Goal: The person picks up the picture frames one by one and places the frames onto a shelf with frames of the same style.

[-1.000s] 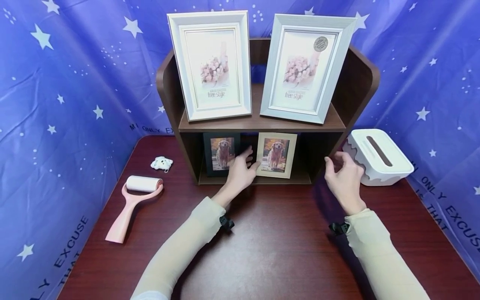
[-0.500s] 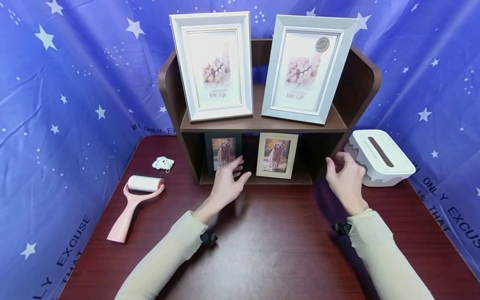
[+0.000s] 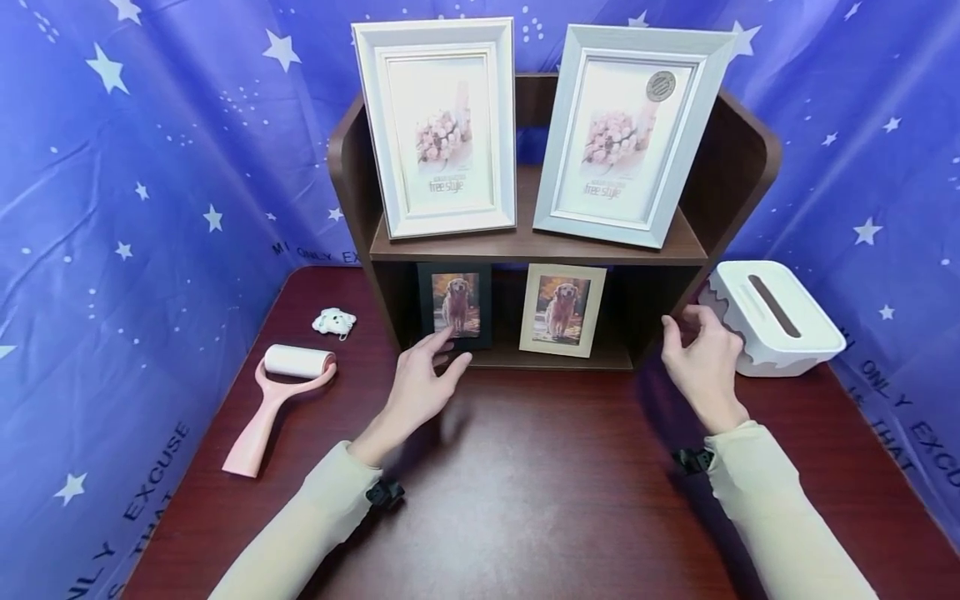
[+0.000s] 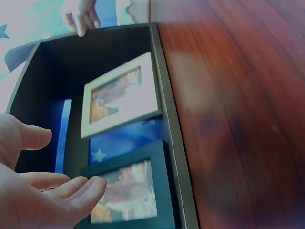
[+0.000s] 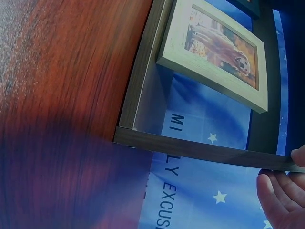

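A dark brown two-tier shelf (image 3: 525,247) stands on the table. My left hand (image 3: 417,385) has loosely spread fingers in front of the lower left opening, with nothing held. Its fingertips overlap the lower edge of a small dark picture frame (image 3: 485,312) with a dog photo. To the right of that frame leans a cream picture frame (image 3: 529,317) with a similar photo. My right hand (image 3: 705,371) grips the edge of the shelf's right side panel (image 5: 205,151), thumb on the inner side and fingers outside.
A white frame (image 3: 375,125) and a grey-white frame (image 3: 555,150) lean on the upper tier. A pink-handled lint roller (image 3: 258,425) and a small white dog-shaped trinket (image 3: 333,322) lie at left. A white tissue box (image 3: 783,333) stands right of the shelf.
My left hand has moved left and toward me, away from the cream frame to before the dark frame. My right hand stays at the side panel. The head view has shifted slightly.
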Tool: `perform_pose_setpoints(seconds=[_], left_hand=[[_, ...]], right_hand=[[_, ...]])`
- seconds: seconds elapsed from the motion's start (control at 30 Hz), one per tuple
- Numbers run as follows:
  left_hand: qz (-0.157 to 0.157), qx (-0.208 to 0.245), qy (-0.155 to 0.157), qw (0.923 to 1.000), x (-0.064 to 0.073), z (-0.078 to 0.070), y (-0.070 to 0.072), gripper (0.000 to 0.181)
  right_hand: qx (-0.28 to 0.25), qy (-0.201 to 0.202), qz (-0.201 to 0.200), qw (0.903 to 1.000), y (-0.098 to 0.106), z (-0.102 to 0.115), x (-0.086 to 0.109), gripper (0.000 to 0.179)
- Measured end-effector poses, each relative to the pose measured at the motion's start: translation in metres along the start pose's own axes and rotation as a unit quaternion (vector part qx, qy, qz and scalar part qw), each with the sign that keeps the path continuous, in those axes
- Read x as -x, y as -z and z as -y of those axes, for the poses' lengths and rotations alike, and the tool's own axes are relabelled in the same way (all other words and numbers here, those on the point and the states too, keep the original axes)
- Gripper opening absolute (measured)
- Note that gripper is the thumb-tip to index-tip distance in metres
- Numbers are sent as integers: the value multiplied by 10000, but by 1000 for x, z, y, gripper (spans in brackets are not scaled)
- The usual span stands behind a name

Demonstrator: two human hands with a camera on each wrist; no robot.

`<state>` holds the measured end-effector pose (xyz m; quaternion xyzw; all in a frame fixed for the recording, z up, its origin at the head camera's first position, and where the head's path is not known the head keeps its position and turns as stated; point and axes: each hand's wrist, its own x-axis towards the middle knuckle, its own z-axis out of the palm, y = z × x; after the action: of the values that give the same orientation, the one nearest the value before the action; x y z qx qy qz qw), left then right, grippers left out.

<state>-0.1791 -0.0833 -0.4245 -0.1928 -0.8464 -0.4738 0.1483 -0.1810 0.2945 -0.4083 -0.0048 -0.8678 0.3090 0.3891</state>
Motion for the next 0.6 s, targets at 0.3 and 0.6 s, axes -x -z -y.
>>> perform_pose_setpoints(seconds=[0.3, 0.6], left_hand=[[18, 266, 430, 9987, 13, 11, 28, 42], [361, -114, 1300, 9908, 24, 24, 56, 47]], right_hand=[[33, 16, 9, 10000, 0, -1, 0, 27], [20, -12, 71, 10000, 1, -2, -1, 28]])
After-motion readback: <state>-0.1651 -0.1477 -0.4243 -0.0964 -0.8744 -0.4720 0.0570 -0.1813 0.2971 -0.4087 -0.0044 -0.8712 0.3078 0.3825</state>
